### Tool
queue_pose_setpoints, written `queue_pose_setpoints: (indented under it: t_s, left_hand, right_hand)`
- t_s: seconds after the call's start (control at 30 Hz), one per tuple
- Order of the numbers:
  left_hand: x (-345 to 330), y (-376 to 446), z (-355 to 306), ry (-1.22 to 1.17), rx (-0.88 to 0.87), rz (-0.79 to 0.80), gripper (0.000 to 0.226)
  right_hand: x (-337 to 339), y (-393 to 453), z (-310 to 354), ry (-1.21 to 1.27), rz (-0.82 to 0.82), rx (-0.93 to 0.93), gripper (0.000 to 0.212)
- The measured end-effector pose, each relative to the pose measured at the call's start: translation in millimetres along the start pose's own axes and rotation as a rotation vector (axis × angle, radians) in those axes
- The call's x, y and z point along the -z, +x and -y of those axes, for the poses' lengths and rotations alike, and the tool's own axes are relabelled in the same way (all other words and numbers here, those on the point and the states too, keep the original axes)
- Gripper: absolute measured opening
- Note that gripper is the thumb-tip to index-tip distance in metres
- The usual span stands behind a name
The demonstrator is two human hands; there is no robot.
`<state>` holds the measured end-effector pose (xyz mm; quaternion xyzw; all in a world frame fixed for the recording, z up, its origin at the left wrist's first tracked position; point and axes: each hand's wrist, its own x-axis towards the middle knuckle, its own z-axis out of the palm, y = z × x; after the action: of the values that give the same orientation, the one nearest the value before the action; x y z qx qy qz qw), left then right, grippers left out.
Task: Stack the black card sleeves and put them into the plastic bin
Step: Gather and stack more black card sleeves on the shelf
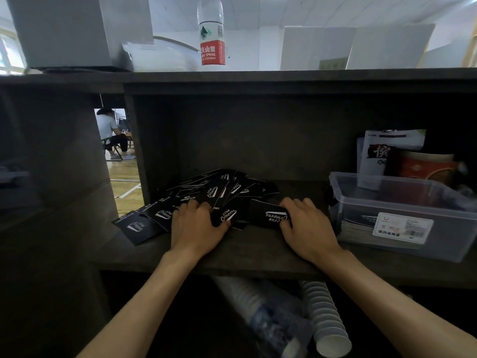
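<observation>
The flat black card sleeves [222, 200] all have white script lettering on them. The clear plastic bin [397, 200] at the right end of the dark grey-brown wooden shelf [232, 251] has a white label. The clear water bottle [211, 34] up top has a red-and-white label with a green logo.

Office: counter shelf [232, 257], paper cups [322, 316], seated coworker [109, 130].

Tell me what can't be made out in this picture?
- Head view: the white label on the plastic bin has print too small and blurred to read.
- The black card sleeves overlap, and the left hand and right hand cover some, so their count is hidden.
- The water bottle is cut off by the top edge.
- The stacked paper cups lie in shadow beneath the shelf.
</observation>
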<state>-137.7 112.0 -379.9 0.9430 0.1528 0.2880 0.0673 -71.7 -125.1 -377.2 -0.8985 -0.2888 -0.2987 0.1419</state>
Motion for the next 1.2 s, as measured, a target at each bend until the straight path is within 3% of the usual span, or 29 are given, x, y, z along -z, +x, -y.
queue_pose_setpoints:
  t_s: [0.13,0.3,0.4,0.6,0.73,0.8,0.9,1.0,1.1,1.2]
  left_hand:
    - [-0.8,2.3,5.4,-0.114,0.064,0.079,0.056]
    - [4.8,0.2,7.4,-0.438,0.01,0.017,0.007]
    - [7.9,-0.1,10.7,-0.666,0.029,-0.049,0.012]
    - [9.4,-1.1,10.7,-1.036,0.073,-0.101,0.049]
    - [6.3,4.4,-3.3,-1.207,0.047,0.056,0.1]
    - [0.9,9.3,-13.9,-1.141,0.002,0.14,0.114]
    - [-6.5,13.7,-26.8,-1.016,-0.012,0.11,0.11]
    - [-11.3,10.5,-30.5,-0.849,-0.023,-0.038,0.072]
    - [-13.2,5.9,-31.2,-0.38,-0.14,-0.094,0.033]
    - [-13.7,1.3,-34.6,-0.208,-0.338,-0.104,0.029]
  right_hand:
    - [-1.3,-0.4,0.3,-0.047,-0.004,-0.03,0.021]
    - [-1.5,1.6,5.5,-0.149,0.001,-0.099,0.028]
    - [-0.8,1.0,7.5,-0.141,0.018,-0.098,0.027]
    - [-0.5,-0.1,8.0,-0.084,0.03,-0.093,0.023]
    - [0.1,1.1,8.5,-0.058,0.033,-0.087,0.022]
    - [0.7,1.1,7.2,-0.048,0.038,-0.086,0.021]
    - [1.6,1.0,5.6,-0.013,0.036,-0.088,0.023]
    - [0.9,1.6,7.3,0.01,0.015,-0.093,0.027]
    - [-0.9,1.7,8.1,-0.025,0.002,-0.089,0.036]
    - [-0.6,0.9,7.4,-0.06,0.007,-0.098,0.036]
